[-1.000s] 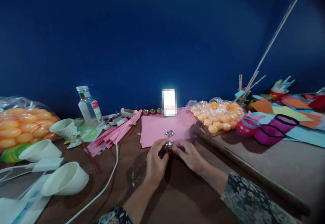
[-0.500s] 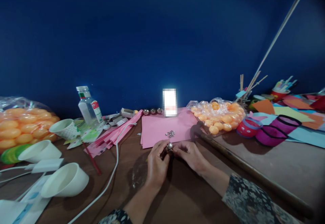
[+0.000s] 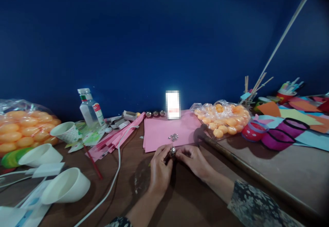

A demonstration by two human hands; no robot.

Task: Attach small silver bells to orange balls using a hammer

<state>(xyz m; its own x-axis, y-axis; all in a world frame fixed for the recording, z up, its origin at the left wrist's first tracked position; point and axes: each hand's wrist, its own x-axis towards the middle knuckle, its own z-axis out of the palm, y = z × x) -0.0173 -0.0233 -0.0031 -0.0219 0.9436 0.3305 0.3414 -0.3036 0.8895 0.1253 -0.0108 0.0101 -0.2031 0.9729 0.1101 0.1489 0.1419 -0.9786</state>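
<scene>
A shiny silver ball (image 3: 172, 151) is held over the brown table, just in front of the pink paper sheets (image 3: 159, 134). The fingers and thumb of my left hand (image 3: 160, 165) are closed around it. My right hand (image 3: 191, 159) touches the ball's right side in a pinch; anything small between its fingertips is hidden. A little heap of small silvery pieces (image 3: 173, 137) lies on the pink paper close beyond my fingers. Three more silver balls (image 3: 155, 113) stand in a row at the paper's back left corner.
Left are a clear bottle (image 3: 89, 110), paper cups (image 3: 67, 186), pink strips (image 3: 110, 141), a white cable (image 3: 118, 155) and a bag of orange balls (image 3: 28, 127). Right lie another bag of orange balls (image 3: 223, 117), a dark rod (image 3: 241, 158) and purple mesh holders (image 3: 279, 139). A blue wall rises behind.
The view has shifted slightly. Both hands keep nearly the same pose at the silver ball, which shows a little more between the fingers.
</scene>
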